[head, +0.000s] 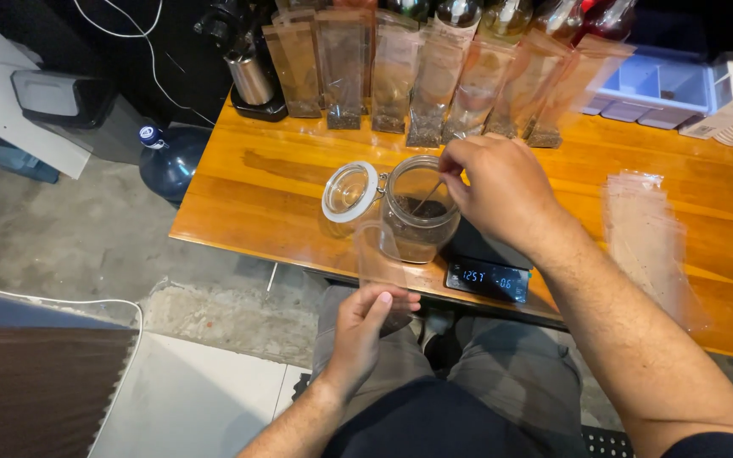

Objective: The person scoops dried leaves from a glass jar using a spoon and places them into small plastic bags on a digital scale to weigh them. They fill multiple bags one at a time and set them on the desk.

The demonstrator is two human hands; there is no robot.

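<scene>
On an orange-brown wooden table (pixel 282 182) above a rough concrete floor (pixel 69 229), the right hand (pixel 502 191) pinches a thin spoon (pixel 428 197) dipped into an open glass jar (pixel 420 212) of dark grounds beside a black digital scale (pixel 487 278). The left hand (pixel 365 326) is closed on an empty clear pouch (pixel 378 254) just below the table's near edge. Filled clear pouches (pixel 434 85) stand in a row at the back, flat empty ones (pixel 648 237) lie to the right, and a blue water bottle (pixel 170 159) sits on the floor.

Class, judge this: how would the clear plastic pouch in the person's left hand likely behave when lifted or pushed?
The clear plastic pouch is thin film and looks empty, so it is probably very light and floppy. Pinched only at its lower end by the left hand, it would likely bend or sway if pushed. Its glossy surface may be slippery.
</scene>
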